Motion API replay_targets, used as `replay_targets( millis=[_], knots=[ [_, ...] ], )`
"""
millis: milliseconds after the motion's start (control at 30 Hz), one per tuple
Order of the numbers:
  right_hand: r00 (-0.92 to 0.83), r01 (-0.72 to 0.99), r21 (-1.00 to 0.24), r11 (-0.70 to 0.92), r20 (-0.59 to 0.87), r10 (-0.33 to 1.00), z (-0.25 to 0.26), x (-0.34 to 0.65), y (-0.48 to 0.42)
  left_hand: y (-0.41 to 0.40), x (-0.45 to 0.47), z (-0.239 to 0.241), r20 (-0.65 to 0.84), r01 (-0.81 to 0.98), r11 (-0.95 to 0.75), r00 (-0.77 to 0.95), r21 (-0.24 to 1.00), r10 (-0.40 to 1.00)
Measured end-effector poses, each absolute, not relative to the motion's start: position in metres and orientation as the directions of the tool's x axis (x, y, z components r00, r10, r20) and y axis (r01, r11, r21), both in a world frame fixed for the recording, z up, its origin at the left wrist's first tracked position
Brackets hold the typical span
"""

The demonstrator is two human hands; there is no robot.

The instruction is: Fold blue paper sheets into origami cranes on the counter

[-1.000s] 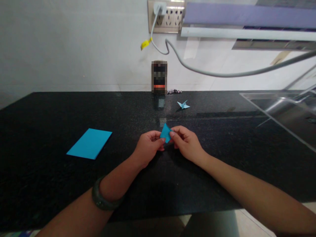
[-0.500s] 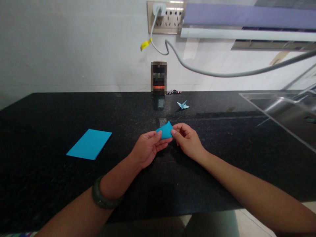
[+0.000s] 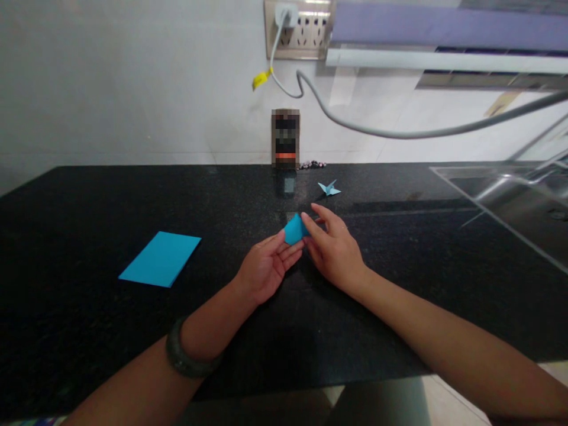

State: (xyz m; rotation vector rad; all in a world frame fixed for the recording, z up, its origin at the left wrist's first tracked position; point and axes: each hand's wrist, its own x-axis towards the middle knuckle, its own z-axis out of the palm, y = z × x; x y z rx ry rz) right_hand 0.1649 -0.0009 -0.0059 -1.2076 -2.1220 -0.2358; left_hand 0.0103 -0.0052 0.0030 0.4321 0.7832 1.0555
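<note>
A small folded piece of blue paper [image 3: 293,230] is held above the dark counter. My left hand [image 3: 265,266] is shut on its left side, the thumb on top and the other fingers stretched beneath. My right hand [image 3: 336,247] is at the paper's right edge with its fingers spread apart. One right fingertip touches or overlaps the paper near its top corner, and the paper's right end is partly hidden there. To the left, a flat blue paper sheet [image 3: 160,259] lies on the counter. Behind my hands sits a light blue origami crane [image 3: 329,189].
Against the wall stands an upright pixelated object [image 3: 286,139], with a beaded strand [image 3: 313,165] beside it. A grey cable [image 3: 390,134] hangs from the wall socket [image 3: 306,32]. A metal sink [image 3: 528,201] is set into the counter [image 3: 110,343] at right.
The fingers of my right hand have spread from a pinch on the paper's right corner. The folded paper has turned and shifted slightly left in my left hand.
</note>
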Motion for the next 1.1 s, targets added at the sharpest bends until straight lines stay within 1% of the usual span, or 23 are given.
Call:
replay_targets(
  millis=[100, 200, 367, 567, 933, 1033, 1100],
  knots=[
    [-0.370, 0.806, -0.141, 0.574, 0.637, 0.676, -0.0055, 0.1641, -0.0027, -0.0050, 0.0106, 0.0029, -0.362, -0.622, 0.434, 0.247, 0.652, 0.899],
    [-0.394, 0.793, -0.143, 0.591, 0.619, 0.679, -0.0058, 0.1629, -0.0050, -0.0051, 0.0107, 0.0025, -0.336, -0.640, 0.419, 0.256, 0.644, 0.906],
    [-0.375, 0.795, -0.170, 0.582, 0.617, 0.692, -0.0053, 0.1606, -0.0072, -0.0044, 0.0105, 0.0012, -0.323, -0.640, 0.415, 0.264, 0.646, 0.909],
    [-0.416, 0.788, -0.129, 0.601, 0.608, 0.676, -0.0039, 0.1584, -0.0074, -0.0049, 0.0098, 0.0007, -0.320, -0.642, 0.410, 0.259, 0.648, 0.911],
    [-0.407, 0.779, -0.148, 0.610, 0.621, 0.670, -0.0037, 0.1586, -0.0081, -0.0036, 0.0100, -0.0013, -0.318, -0.640, 0.409, 0.259, 0.650, 0.912],
    [-0.399, 0.756, -0.193, 0.626, 0.622, 0.674, -0.0055, 0.1589, -0.0082, -0.0037, 0.0095, -0.0011, -0.318, -0.636, 0.410, 0.261, 0.654, 0.911],
    [-0.364, 0.724, -0.284, 0.628, 0.617, 0.698, -0.0072, 0.1589, -0.0079, -0.0040, 0.0092, -0.0004, -0.320, -0.628, 0.409, 0.257, 0.662, 0.912]
  ],
)
